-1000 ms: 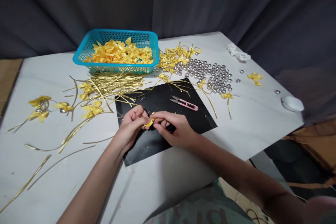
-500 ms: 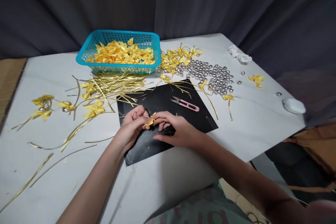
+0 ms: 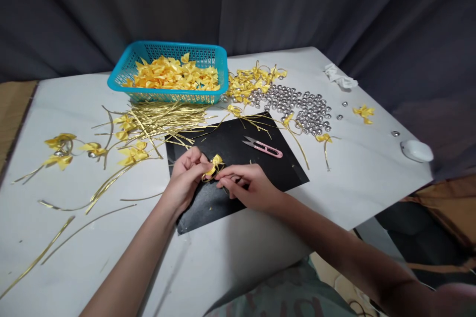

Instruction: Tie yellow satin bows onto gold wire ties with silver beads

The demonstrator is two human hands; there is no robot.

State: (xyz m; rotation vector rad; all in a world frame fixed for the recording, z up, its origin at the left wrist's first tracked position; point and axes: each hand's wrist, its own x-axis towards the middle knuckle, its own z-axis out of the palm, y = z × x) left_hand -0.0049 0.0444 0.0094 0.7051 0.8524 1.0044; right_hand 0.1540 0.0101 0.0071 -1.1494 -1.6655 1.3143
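A yellow ribbon bow [image 3: 217,161] with gold cord looped round it is pinched in my left hand [image 3: 189,173], above the black mat [image 3: 208,215]. Just right of the bow, my right hand [image 3: 248,184] is closed with thumb and fingertips together on a thin gold cord [image 3: 235,177]; part of that cord is hidden by the fingers. On the mat beyond my right hand lie pink-handled thread snips [image 3: 263,147], blades pointing left.
A blue basket [image 3: 167,92] of yellow bows stands at the back. Before it lies a pile of gold cords [image 3: 167,118]. Silver beads [image 3: 297,104] spread to its right, near finished-looking bows [image 3: 253,81]. A white case [image 3: 416,150] sits at the right edge.
My right hand has drawn slightly right and down from the bow, its thumb and fingers closing on the cord. The bow now shows more fully in my left hand.
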